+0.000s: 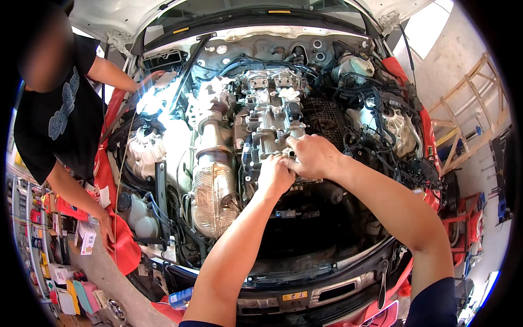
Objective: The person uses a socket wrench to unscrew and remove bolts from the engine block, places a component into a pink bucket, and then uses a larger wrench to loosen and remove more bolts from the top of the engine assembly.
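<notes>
In the open engine bay stands an engine [268, 117] with its top uncovered, showing metal shafts and caps. My left hand [276, 174] and my right hand [315, 156] meet at the near end of this engine top. The fingers of both are bent and pressed close together; whatever lies between them is hidden. Left of the engine runs a foil-wrapped exhaust part [213, 191]. On its right is a black ribbed plastic part [324, 117]. A dark gap [297, 234] opens below my wrists, behind the front crossmember [305, 270].
A co-worker [65, 103] leans over the left fender, one hand on a red fender cover [125, 245]. A blue bottle [181, 298] lies by my left forearm. A wrench [384, 280] rests at the front right. Loose wiring [373, 150] crowds the bay's right side.
</notes>
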Tool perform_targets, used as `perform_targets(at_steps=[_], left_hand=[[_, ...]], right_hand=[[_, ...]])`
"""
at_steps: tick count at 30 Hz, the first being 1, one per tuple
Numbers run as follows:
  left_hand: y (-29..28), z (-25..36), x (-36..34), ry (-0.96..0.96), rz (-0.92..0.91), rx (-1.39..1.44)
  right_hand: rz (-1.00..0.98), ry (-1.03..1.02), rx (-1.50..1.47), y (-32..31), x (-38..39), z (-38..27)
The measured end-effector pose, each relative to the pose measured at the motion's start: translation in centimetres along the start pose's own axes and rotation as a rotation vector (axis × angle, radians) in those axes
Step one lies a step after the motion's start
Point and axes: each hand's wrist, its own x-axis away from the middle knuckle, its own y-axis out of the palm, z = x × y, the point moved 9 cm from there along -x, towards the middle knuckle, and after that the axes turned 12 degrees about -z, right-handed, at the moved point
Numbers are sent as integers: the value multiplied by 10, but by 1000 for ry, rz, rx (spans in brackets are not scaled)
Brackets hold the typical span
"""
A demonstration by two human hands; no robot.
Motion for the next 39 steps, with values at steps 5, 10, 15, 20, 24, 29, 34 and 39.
perform_targets(at_steps=[5, 10, 15, 20, 24, 29, 34, 39], left_hand=[[8, 1, -2, -175, -130, -40], [7, 3, -4, -142, -122, -55], [8, 3, -4, -48, -8, -128], [6, 3, 0, -118, -71, -182], [4, 3, -1, -153, -36, -184], [5, -3, 1, -183, -48, -156], [6, 3, -2, -124, -17, -258], [4, 6, -3, -67, -57, -173]], right_hand=[[20, -227, 126, 21, -10, 3], [44, -150, 93, 2, -6, -12], [96, -385, 233, 16, 2, -17], [-132, 30, 84, 16, -5, 3], [96, -368, 167, 13, 0, -13], [-2, -153, 12, 12, -5, -4], [78, -314, 179, 13, -2, -6], [-153, 5, 86, 19, -12, 5]])
